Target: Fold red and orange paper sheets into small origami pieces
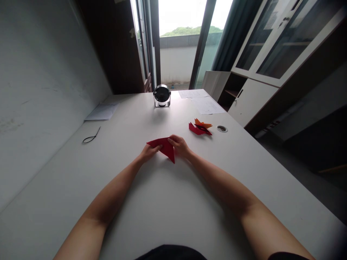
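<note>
Between my two hands is a sheet of red folded paper [166,146], roughly triangular, with one corner pointing left and another pointing down toward me. My left hand [149,151] grips its left part, the thumb lying on top and the other fingers hidden beneath. At the upper right corner my right hand [179,145] pinches the paper, thumb near the edge. Beyond my right hand, folded paper pieces lie together: a red one [195,129] in front and an orange one [203,124] behind.
A round black device on a metal stand [162,95] stands at the table's far side. White papers [207,105] lie back right, more sheets [101,111] back left. A looped black cable tie [91,138] lies left. A cable hole [222,128] sits near the right edge.
</note>
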{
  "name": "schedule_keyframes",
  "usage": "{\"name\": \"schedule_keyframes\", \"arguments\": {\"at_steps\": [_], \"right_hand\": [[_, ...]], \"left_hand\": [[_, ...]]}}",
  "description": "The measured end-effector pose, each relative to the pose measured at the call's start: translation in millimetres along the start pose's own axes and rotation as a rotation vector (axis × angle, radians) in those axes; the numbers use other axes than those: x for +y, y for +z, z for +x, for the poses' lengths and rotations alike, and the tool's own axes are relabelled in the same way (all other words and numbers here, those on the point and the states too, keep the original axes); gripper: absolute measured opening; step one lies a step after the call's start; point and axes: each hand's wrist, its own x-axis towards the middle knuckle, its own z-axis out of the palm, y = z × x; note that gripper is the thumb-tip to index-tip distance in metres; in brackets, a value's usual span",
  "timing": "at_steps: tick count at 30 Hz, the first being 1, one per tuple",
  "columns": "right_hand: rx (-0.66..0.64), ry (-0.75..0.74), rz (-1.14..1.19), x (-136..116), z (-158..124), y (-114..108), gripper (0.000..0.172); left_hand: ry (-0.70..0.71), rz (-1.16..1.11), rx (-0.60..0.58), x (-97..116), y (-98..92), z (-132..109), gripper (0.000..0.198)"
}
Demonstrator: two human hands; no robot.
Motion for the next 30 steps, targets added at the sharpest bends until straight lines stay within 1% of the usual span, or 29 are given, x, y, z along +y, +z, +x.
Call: {"name": "schedule_keyframes", "arguments": {"at_steps": [6,11,18,23,30], "right_hand": [[0.000,0.039,-0.050,1.7,0.0,-0.2,0.035],[-0.005,0.043,-0.103,4.7,-0.4,-1.1,0.033],[0.007,0.053,-0.118,3.8,0.2,-1.7,0.034],[0.008,0.068,-0.134,2.6,0.5,-0.8,0.036],[0.003,0.058,-0.097,-0.9,-1.2,1.0,0.034]], "left_hand": [[0.021,-0.048,0.071,4.9,0.5,0.6,0.037],[0.015,-0.073,0.127,2.4,-1.9,3.0,0.039],[0.076,-0.076,0.201,-0.7,-6.6,6.8,0.038],[0.050,-0.040,0.258,-0.5,-6.8,7.0,0.042],[0.027,-0.035,0.309,-1.0,-5.6,8.0,0.045]]}}
